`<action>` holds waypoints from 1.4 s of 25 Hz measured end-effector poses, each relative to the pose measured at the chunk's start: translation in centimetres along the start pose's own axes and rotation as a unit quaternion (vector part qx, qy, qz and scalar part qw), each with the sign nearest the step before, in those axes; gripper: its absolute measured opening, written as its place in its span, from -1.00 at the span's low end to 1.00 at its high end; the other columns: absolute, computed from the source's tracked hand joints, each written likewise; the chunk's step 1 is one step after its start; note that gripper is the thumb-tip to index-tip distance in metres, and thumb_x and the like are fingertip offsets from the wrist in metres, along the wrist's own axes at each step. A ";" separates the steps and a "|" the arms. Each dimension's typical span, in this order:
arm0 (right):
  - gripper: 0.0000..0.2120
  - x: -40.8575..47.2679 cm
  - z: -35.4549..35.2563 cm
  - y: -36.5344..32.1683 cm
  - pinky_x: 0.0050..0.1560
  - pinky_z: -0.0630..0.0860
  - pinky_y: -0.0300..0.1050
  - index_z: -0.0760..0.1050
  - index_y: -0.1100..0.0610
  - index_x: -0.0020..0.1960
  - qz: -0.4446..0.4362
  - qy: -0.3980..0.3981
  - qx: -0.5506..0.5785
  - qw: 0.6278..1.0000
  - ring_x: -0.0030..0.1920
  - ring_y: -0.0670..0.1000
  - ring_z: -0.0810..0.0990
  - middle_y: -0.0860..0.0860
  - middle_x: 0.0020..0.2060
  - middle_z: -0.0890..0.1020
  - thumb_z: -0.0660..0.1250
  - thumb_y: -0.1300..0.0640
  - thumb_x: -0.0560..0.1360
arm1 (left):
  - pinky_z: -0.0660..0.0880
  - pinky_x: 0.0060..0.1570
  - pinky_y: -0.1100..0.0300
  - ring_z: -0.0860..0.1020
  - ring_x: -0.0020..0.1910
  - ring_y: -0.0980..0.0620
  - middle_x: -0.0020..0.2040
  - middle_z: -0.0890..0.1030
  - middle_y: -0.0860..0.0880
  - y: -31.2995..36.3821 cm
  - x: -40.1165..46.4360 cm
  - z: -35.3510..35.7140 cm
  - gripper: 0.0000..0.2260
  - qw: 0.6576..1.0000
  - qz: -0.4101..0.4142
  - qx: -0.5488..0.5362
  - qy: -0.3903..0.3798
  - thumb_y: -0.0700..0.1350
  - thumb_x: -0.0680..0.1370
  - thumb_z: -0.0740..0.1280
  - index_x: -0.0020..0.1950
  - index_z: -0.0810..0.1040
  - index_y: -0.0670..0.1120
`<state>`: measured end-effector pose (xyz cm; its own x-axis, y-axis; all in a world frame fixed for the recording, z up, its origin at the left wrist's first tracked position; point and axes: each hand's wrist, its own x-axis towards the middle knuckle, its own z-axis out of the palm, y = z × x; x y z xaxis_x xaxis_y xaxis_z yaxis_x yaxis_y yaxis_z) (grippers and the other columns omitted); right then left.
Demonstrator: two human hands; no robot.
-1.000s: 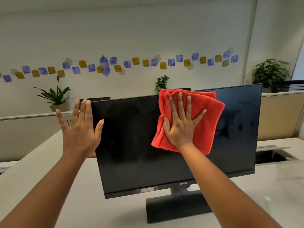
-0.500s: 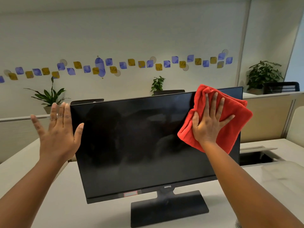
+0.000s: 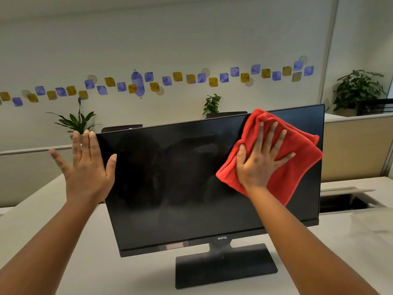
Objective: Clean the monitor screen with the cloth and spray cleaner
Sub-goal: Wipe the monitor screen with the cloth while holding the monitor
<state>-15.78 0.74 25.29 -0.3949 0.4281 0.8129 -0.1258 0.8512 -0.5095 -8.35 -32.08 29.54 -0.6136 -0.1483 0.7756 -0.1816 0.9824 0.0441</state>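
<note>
A black monitor [image 3: 180, 177] with a dark, smeared screen stands on its flat base [image 3: 225, 267] on a pale desk [image 3: 85, 262]. A folded red cloth [image 3: 293, 167] lies flat against the upper right of the screen. My right hand [image 3: 259, 160] presses on it with spread fingers. My left hand [image 3: 87, 167] is raised at the monitor's left edge, fingers apart, its thumb against the bezel, holding nothing. No spray cleaner is in view.
A low partition [image 3: 353, 145] runs behind the desk, with potted plants [image 3: 76, 122] on it. An open cable hatch [image 3: 348, 201] sits in the desk to the right of the monitor. A second monitor's top [image 3: 121, 127] shows behind.
My right hand has slid the red cloth from the screen's top middle to its upper right part. My left hand stays at the left edge. The camera view has shifted slightly.
</note>
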 end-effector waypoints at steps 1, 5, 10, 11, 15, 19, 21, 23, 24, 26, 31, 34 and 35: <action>-0.38 -0.9 0.3 -1.0 0.27 -0.13 0.52 0.06 0.04 0.49 -0.028 -0.002 -0.005 1.000 0.48 0.22 0.04 0.13 0.48 0.17 0.04 -0.16 0.49 | -0.35 0.34 -0.21 -0.16 0.50 -0.03 0.53 -0.01 -0.13 0.2 0.1 -0.1 -0.37 1.000 -0.002 0.001 0.002 0.18 0.52 -0.13 0.49 -0.07 -0.15; -0.36 -5.0 1.8 -3.4 0.29 -0.14 0.49 0.00 -0.02 0.49 -0.176 -0.013 -0.036 0.984 0.49 0.15 -0.04 0.05 0.47 0.14 0.07 -0.18 0.48 | -0.36 0.35 -0.15 -0.16 0.50 -0.03 0.53 -0.07 -0.11 1.2 0.2 -0.2 -0.37 1.000 0.004 0.000 0.005 0.16 0.51 -0.12 0.48 -0.12 -0.14; -0.36 -6.6 1.7 -2.2 0.32 -0.17 0.46 -0.02 -0.06 0.49 -0.212 -0.019 -0.032 0.976 0.51 0.03 -0.20 0.01 0.45 0.11 0.08 -0.17 0.47 | -0.32 0.37 -0.17 -0.12 0.50 -0.01 0.53 -0.06 -0.07 2.1 0.5 0.1 -0.39 0.999 0.038 -0.029 0.005 0.15 0.51 -0.11 0.49 -0.13 -0.09; -0.37 -6.3 1.7 -2.7 0.30 -0.13 0.48 0.01 -0.03 0.48 -0.178 -0.012 -0.029 0.984 0.51 0.07 -0.14 0.01 0.45 0.12 0.08 -0.15 0.47 | -0.31 0.38 -0.18 -0.10 0.51 -0.02 0.53 -0.04 -0.07 2.2 0.5 0.1 -0.39 0.999 0.036 -0.034 0.008 0.16 0.51 -0.12 0.49 -0.11 -0.09; -0.37 -6.1 2.3 -6.4 0.28 -0.15 0.51 -0.01 -0.02 0.49 -0.167 -0.014 -0.027 0.985 0.49 0.15 -0.05 0.00 0.46 0.07 0.07 -0.16 0.49 | -0.31 0.38 -0.18 -0.07 0.51 -0.03 0.53 0.01 -0.08 2.3 0.3 0.3 -0.40 0.999 0.017 -0.049 0.010 0.16 0.52 -0.12 0.50 -0.06 -0.09; -0.37 -9.6 3.2 -6.8 0.30 -0.22 0.47 -0.01 -0.05 0.48 -0.327 -0.057 -0.043 0.942 0.50 0.08 -0.22 -0.01 0.47 0.13 0.07 -0.20 0.49 | -0.29 0.38 -0.22 -0.06 0.51 -0.02 0.53 0.02 -0.07 1.8 0.1 0.1 -0.41 0.999 0.022 -0.047 0.005 0.16 0.52 -0.11 0.50 -0.06 -0.08; -0.38 -10.5 3.2 -5.3 0.30 -0.20 0.46 0.00 -0.05 0.48 -0.364 -0.064 -0.057 0.927 0.51 0.07 -0.21 -0.01 0.46 0.19 0.07 -0.19 0.49 | -0.29 0.37 -0.23 -0.08 0.51 -0.01 0.53 0.00 -0.06 1.7 0.2 -0.1 -0.41 0.999 0.030 -0.040 -0.001 0.16 0.52 -0.12 0.49 -0.08 -0.07; -0.38 -10.2 2.9 -4.0 0.30 -0.21 0.44 -0.04 -0.08 0.49 -0.340 -0.053 -0.060 0.937 0.51 0.04 -0.21 -0.05 0.49 0.09 0.05 -0.18 0.49 | -0.30 0.37 -0.24 -0.10 0.51 0.00 0.54 -0.02 -0.05 1.6 0.2 -0.3 -0.40 0.999 0.036 -0.032 -0.009 0.17 0.51 -0.13 0.49 -0.11 -0.05; -0.38 -9.7 2.7 -3.8 0.31 -0.23 0.44 -0.08 -0.09 0.49 -0.306 -0.048 -0.059 0.949 0.50 0.04 -0.22 -0.06 0.50 0.03 0.03 -0.18 0.50 | -0.32 0.36 -0.23 -0.10 0.51 0.01 0.54 -0.03 -0.04 1.6 0.3 -0.4 -0.40 0.999 0.036 -0.030 -0.010 0.18 0.51 -0.14 0.49 -0.11 -0.05; -0.38 -8.6 2.4 -4.4 0.31 -0.25 0.44 -0.11 -0.08 0.49 -0.256 -0.040 -0.059 0.964 0.50 0.05 -0.24 -0.03 0.49 0.05 0.01 -0.18 0.51 | -0.35 0.35 -0.22 -0.11 0.51 0.02 0.54 -0.03 -0.03 1.8 0.6 -0.6 -0.40 0.999 0.039 -0.029 -0.007 0.19 0.51 -0.15 0.49 -0.10 -0.05; -0.40 -9.6 2.7 -8.1 0.29 -0.24 0.46 -0.01 -0.05 0.48 -0.350 -0.063 -0.038 0.934 0.50 0.08 -0.26 -0.04 0.46 0.09 0.04 -0.17 0.50 | -0.37 0.35 -0.20 -0.18 0.47 0.09 0.53 -0.07 0.00 2.8 1.4 -1.0 -0.42 0.995 0.097 -0.030 -0.021 0.16 0.52 -0.15 0.49 -0.12 -0.03; -0.40 -11.9 3.4 -8.3 0.29 -0.21 0.46 -0.03 -0.04 0.49 -0.431 -0.087 -0.056 0.896 0.50 0.10 -0.25 -0.05 0.47 0.05 0.03 -0.17 0.51 | -0.40 0.34 -0.15 -0.20 0.46 0.12 0.54 -0.06 0.00 3.3 1.1 -0.7 -0.43 0.995 0.094 -0.036 -0.024 0.15 0.53 -0.14 0.49 -0.14 -0.04; -0.40 -12.7 3.6 -7.8 0.30 -0.20 0.45 -0.04 -0.04 0.49 -0.460 -0.093 -0.069 0.880 0.50 0.11 -0.26 -0.05 0.48 0.05 0.01 -0.18 0.52 | -0.40 0.33 -0.15 -0.20 0.46 0.12 0.54 -0.06 0.00 3.4 0.9 -0.6 -0.44 0.995 0.090 -0.036 -0.023 0.15 0.54 -0.14 0.49 -0.14 -0.04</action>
<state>-13.05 -12.36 17.95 -0.3278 -0.5087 0.7961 -0.3639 0.8456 0.3905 -9.05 -28.84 30.81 -0.6663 0.0274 0.7452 -0.0104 0.9989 -0.0461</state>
